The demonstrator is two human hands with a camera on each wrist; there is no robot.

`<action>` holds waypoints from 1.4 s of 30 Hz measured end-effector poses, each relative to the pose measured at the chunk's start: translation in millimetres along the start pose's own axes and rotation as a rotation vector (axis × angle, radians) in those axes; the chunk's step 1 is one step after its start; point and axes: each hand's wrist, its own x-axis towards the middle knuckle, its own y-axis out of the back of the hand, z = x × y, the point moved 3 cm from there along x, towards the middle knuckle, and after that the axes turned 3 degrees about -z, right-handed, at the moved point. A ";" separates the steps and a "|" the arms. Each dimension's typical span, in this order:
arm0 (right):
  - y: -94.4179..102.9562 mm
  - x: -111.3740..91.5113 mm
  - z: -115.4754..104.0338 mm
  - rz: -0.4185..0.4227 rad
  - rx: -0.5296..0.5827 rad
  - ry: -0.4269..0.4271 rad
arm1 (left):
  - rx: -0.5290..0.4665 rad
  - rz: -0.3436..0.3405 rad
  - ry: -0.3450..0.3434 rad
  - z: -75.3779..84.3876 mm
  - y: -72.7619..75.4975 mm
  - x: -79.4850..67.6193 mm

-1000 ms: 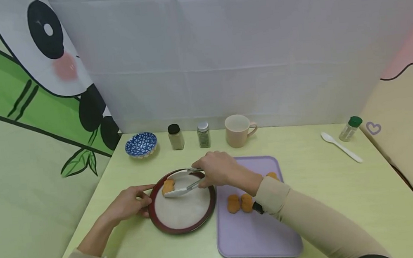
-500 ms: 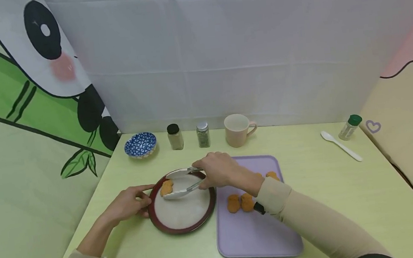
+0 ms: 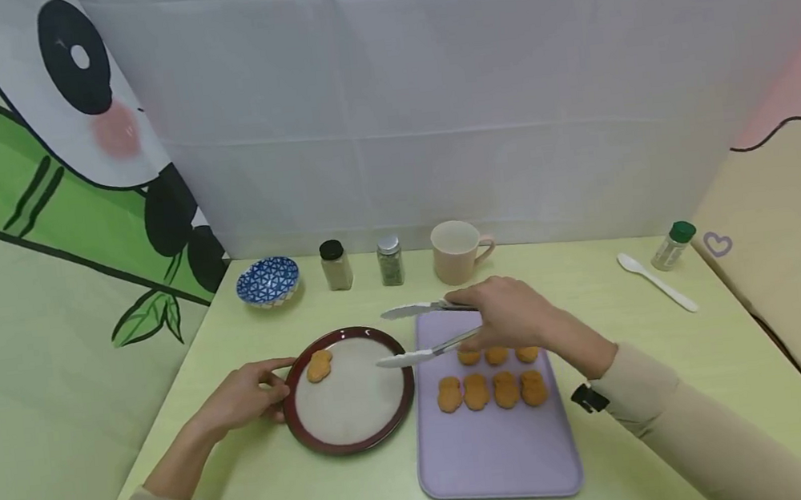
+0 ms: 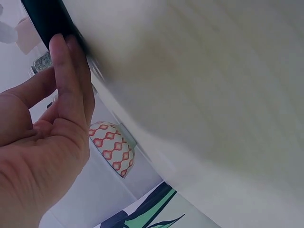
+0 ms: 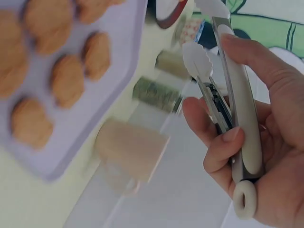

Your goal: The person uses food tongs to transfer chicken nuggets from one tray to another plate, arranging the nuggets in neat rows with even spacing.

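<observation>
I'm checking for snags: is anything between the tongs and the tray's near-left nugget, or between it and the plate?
Nothing visible stands between the tongs and the near-left nugget. From there to the plate, only the low edges of tray and plate lie between.

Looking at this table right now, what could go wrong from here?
The brown pieces sit close together on the purple tray, so the tongs might nudge a neighbour during a pick.

The mug stands just past the tray's far end, near the right hand; a wide swing could bump it.

The left hand touches the plate; tilting it might make the lone piece slide.
</observation>
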 end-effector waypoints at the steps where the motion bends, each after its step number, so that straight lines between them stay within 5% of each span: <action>1: 3.1 -7.9 6.9 0.000 0.012 -0.002 | 0.004 0.000 -0.003 0.0 0.5 -0.7; 8: 13.0 -50.2 53.0 -0.031 0.022 -0.049 | 0.012 0.005 0.003 -0.3 4.5 -3.4; 16: 6.4 -65.8 84.3 -0.081 -0.028 -0.074 | 0.015 0.005 -0.001 0.0 2.2 -0.1; 29: -10.4 -63.5 94.2 -0.154 -0.027 -0.048 | 0.024 -0.004 -0.012 0.5 0.4 1.9; 42: -4.7 -64.6 90.2 -0.144 -0.019 -0.066 | 0.029 -0.014 -0.010 -0.3 -0.1 5.2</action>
